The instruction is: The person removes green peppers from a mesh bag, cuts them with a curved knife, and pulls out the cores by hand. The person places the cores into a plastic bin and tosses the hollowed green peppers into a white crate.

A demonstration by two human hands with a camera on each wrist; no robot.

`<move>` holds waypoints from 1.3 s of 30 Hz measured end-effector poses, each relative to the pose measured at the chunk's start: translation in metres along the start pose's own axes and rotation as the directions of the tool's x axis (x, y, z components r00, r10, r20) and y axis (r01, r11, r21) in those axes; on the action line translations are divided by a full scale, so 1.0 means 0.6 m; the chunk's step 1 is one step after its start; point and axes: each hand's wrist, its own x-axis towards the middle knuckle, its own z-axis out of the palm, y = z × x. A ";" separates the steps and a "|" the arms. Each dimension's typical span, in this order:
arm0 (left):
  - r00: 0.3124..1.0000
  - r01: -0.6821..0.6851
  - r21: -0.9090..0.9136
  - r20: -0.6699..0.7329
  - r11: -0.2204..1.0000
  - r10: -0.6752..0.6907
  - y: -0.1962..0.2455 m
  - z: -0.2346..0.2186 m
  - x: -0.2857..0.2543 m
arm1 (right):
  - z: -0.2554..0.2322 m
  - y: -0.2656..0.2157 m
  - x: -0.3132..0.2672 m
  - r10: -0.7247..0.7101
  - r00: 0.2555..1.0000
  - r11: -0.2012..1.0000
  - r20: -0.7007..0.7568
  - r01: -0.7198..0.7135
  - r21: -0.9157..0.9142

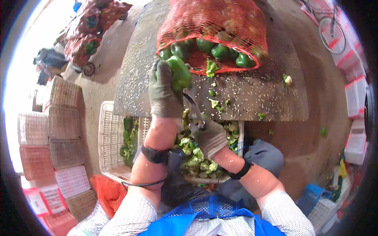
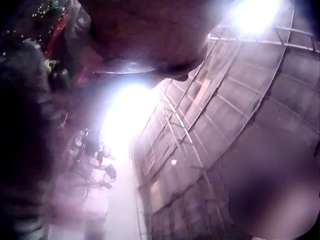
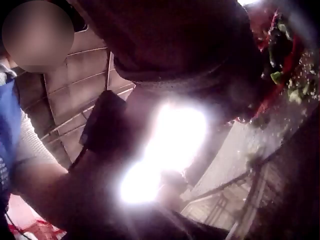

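Note:
My gloved left hand (image 1: 164, 89) grips a green pepper (image 1: 180, 74) just in front of the open mouth of a red mesh bag (image 1: 220, 23) holding several green peppers. My gloved right hand (image 1: 210, 135) is closed round the handle of a curved knife (image 1: 192, 103), its blade pointing up toward the pepper, below and to the right of it. Whether the blade touches the pepper is unclear. Both wrist views are dark and glaring, and what the hands hold is hidden there.
Pale seeds and green scraps lie on the table (image 1: 134, 74). Below its near edge, crates (image 1: 111, 137) hold green trimmings. Stacked crates (image 1: 65, 118) stand at left, with a loaded cart behind; a bicycle (image 1: 332, 35) is at the far right.

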 end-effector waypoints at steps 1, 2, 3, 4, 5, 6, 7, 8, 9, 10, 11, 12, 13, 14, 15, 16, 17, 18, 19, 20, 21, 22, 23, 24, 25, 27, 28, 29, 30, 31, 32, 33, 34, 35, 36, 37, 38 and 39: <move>0.999 0.042 -0.075 0.012 0.996 -0.041 0.006 -0.009 0.020 | 0.001 0.007 -0.004 0.012 1.000 0.995 0.016 -0.014 0.103; 0.994 0.096 -0.109 0.060 0.989 -0.089 0.010 -0.020 0.031 | -0.006 0.014 -0.009 0.029 0.999 0.979 0.035 -0.036 0.203; 0.983 0.149 -0.098 0.120 0.984 -0.137 0.011 -0.032 0.035 | -0.021 0.020 -0.010 0.081 0.995 0.971 0.056 -0.092 0.221; 0.968 0.191 -0.034 0.174 0.981 -0.182 0.012 -0.038 0.030 | -0.041 0.018 -0.005 0.162 0.984 0.969 0.071 -0.172 0.176; 0.944 0.234 0.135 0.207 0.963 -0.259 0.014 -0.041 0.013 | -0.063 0.017 0.001 0.194 0.979 0.965 0.070 -0.203 0.168; 0.909 0.261 0.190 0.282 0.946 -0.308 0.009 -0.053 0.003 | -0.078 0.014 0.006 0.198 0.979 0.962 0.058 -0.205 0.179; 0.861 0.286 0.252 0.356 0.924 -0.363 0.001 -0.062 -0.006 | -0.090 0.016 0.007 0.149 0.989 0.958 0.021 -0.149 0.244; 0.832 0.265 0.401 0.365 0.877 -0.418 0.015 -0.042 -0.023 | -0.102 0.017 0.008 0.099 0.995 0.948 -0.016 -0.089 0.305; 0.869 0.219 0.413 0.329 0.884 -0.369 0.006 -0.028 -0.038 | -0.105 0.012 0.009 0.075 0.997 0.934 -0.012 -0.066 0.352; 0.852 0.285 0.389 0.316 0.876 -0.417 -0.003 -0.022 -0.046 | -0.104 0.007 0.011 0.048 0.999 0.916 -0.013 -0.039 0.400; 0.832 0.348 0.366 0.304 0.863 -0.464 -0.009 -0.018 -0.052 | -0.108 0.000 0.013 0.019 1.000 0.894 -0.018 -0.009 0.448; 0.833 0.384 0.327 0.280 0.864 -0.477 -0.009 -0.012 -0.062 | -0.122 -0.019 0.015 -0.018 1.000 0.959 0.005 0.016 0.283; 0.823 0.338 0.386 0.322 0.858 -0.469 -0.007 -0.004 -0.070 | -0.127 -0.020 0.018 0.125 0.986 0.970 0.107 -0.144 0.197; 0.806 0.320 0.471 0.321 0.822 -0.498 -0.018 -0.015 -0.069 | -0.123 -0.015 0.019 0.093 0.991 0.975 0.092 -0.109 0.193; 0.792 0.298 0.550 0.313 0.780 -0.523 -0.028 -0.027 -0.066 | -0.120 -0.010 0.021 0.050 0.996 0.977 0.080 -0.065 0.204; 0.793 0.274 0.597 0.304 0.754 -0.528 -0.022 -0.022 -0.069 | -0.116 -0.005 0.022 0.007 0.998 0.977 0.068 -0.021 0.213; 0.787 0.219 0.682 0.300 0.698 -0.540 -0.011 -0.016 -0.070 | -0.115 0.000 0.022 -0.043 0.997 0.971 0.060 0.028 0.236; 0.783 0.168 0.756 0.288 0.633 -0.552 0.003 -0.011 -0.073 | -0.113 0.004 0.018 -0.090 0.994 0.964 0.060 0.072 0.258; 0.781 0.118 0.819 0.273 0.562 -0.562 0.013 -0.006 -0.079 | -0.115 0.008 0.016 -0.116 0.991 0.966 0.073 0.095 0.242; 0.763 0.201 0.736 0.297 0.647 -0.574 0.017 -0.002 -0.088 | -0.120 0.009 0.016 -0.143 0.986 0.967 0.088 0.120 0.225; 0.739 0.204 0.744 0.310 0.637 -0.599 0.015 -0.004 -0.094 | -0.124 0.009 0.013 -0.167 0.980 0.967 0.107 0.142 0.209; 0.712 0.208 0.750 0.323 0.627 -0.623 0.012 -0.008 -0.098 | -0.129 0.006 0.006 -0.106 0.987 0.990 0.125 0.093 0.106; 0.686 0.213 0.755 0.336 0.620 -0.646 0.008 -0.012 -0.098 | -0.131 0.007 0.001 -0.116 0.984 0.990 0.134 0.104 0.092; 0.660 0.218 0.758 0.349 0.614 -0.665 0.004 -0.016 -0.098 | -0.132 0.010 -0.003 -0.127 0.981 0.990 0.145 0.117 0.077; 0.636 0.221 0.760 0.363 0.611 -0.681 0.001 -0.020 -0.096 | -0.133 0.010 -0.006 -0.141 0.977 0.989 0.158 0.133 0.061; 0.591 0.239 0.753 0.387 0.613 -0.707 0.002 -0.021 -0.097 | -0.133 0.004 -0.012 -0.033 0.980 0.994 0.196 0.053 -0.099; 0.572 0.253 0.743 0.401 0.619 -0.716 0.008 -0.015 -0.097 | -0.134 0.002 -0.012 0.020 0.975 0.989 0.223 0.014 -0.148; 0.553 0.268 0.732 0.415 0.626 -0.722 0.009 -0.015 -0.097 | -0.134 0.000 -0.012 0.073 0.966 0.980 0.248 -0.023 -0.199; 0.525 0.268 0.738 0.427 0.620 -0.736 -0.003 -0.030 -0.094 | -0.132 -0.001 -0.013 -0.014 0.979 0.988 0.203 0.045 -0.146; 0.501 0.272 0.747 0.429 0.607 -0.752 -0.007 -0.034 -0.091 | -0.131 0.000 -0.015 0.012 0.977 0.994 0.213 0.011 -0.106; 0.477 0.275 0.756 0.429 0.594 -0.767 -0.009 -0.038 -0.089 | -0.129 0.002 -0.016 0.037 0.974 0.998 0.225 -0.023 -0.066; 0.452 0.278 0.766 0.429 0.580 -0.782 -0.009 -0.042 -0.088 | -0.126 0.003 -0.017 0.063 0.969 0.998 0.237 -0.059 -0.025; 0.427 0.279 0.776 0.427 0.566 -0.797 -0.011 -0.049 -0.087 | -0.124 0.004 -0.017 0.048 0.963 0.998 0.264 -0.034 -0.059; 0.450 0.208 0.789 0.447 0.578 -0.773 -0.014 -0.056 -0.089 | -0.124 0.001 -0.017 0.081 0.956 0.996 0.284 -0.069 -0.051; 0.469 0.136 0.800 0.467 0.584 -0.750 -0.019 -0.063 -0.091 | -0.125 -0.003 -0.016 0.114 0.947 0.993 0.302 -0.106 -0.044; 0.485 0.063 0.809 0.487 0.584 -0.726 -0.024 -0.072 -0.093 | -0.123 -0.004 -0.015 0.148 0.936 0.989 0.318 -0.143 -0.039; 0.497 0.068 0.794 0.498 0.604 -0.710 -0.030 -0.082 -0.095 | -0.117 0.004 -0.015 0.115 0.947 0.992 0.301 -0.123 0.006; 0.509 0.073 0.778 0.509 0.624 -0.694 -0.037 -0.093 -0.098 | -0.113 0.009 -0.017 0.137 0.940 0.990 0.314 -0.144 -0.001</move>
